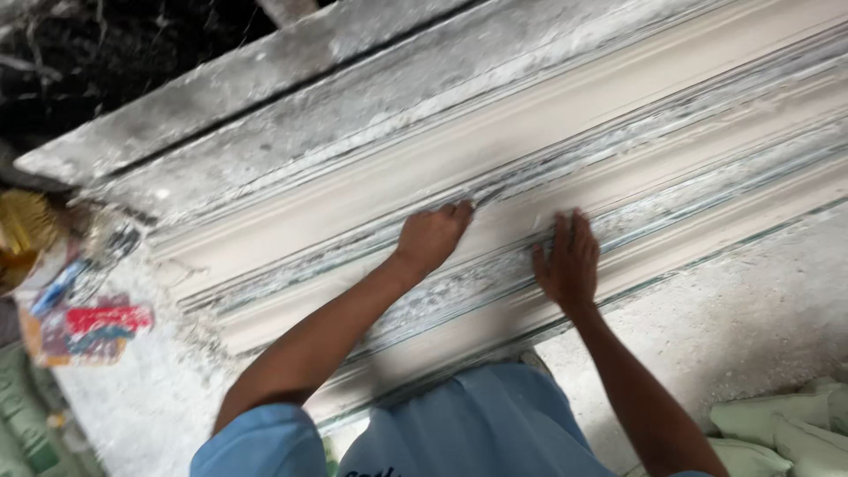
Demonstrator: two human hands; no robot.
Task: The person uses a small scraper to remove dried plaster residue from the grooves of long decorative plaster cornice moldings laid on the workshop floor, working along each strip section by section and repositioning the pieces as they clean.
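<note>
1. The long white plaster moulding (548, 168) runs diagonally across the view, from low on the left to high on the right, lying in its ribbed mould bed on the desk (742, 309). Its surface looks wet and streaked with grey along the grooves.

2. Both hands are on the moulding. The left hand (431, 237) lies flat with the fingers together, its fingertips pressed into a groove near the moulding's middle. The right hand (568, 262) sits just to the right of it, fingers spread a little, palm down on the next ridge. Neither holds a tool; both are open and bare on the plaster.

3. I judge the step in hand to be smoothing or rubbing the profile by hand, the two palms working the same stretch side by side.

4. The next move calls for even, light pressure following the grooves, so the ridges stay crisp; the stretches of moulding either side of the hands look streakier.

5. Beyond the moulding's far edge lies a rough grey plank (265, 84), dusted with plaster, and past that a dark tangle of debris.

6. Left of the moulding's low end lie colourful wrappers (88, 331) and a yellow fibrous bundle (22, 225). Right of its near edge, pale green sacks (782, 428) are heaped.

7. Nothing blocks the hands; only the person's blue shirt (477, 424) presses close against the near edge.
</note>
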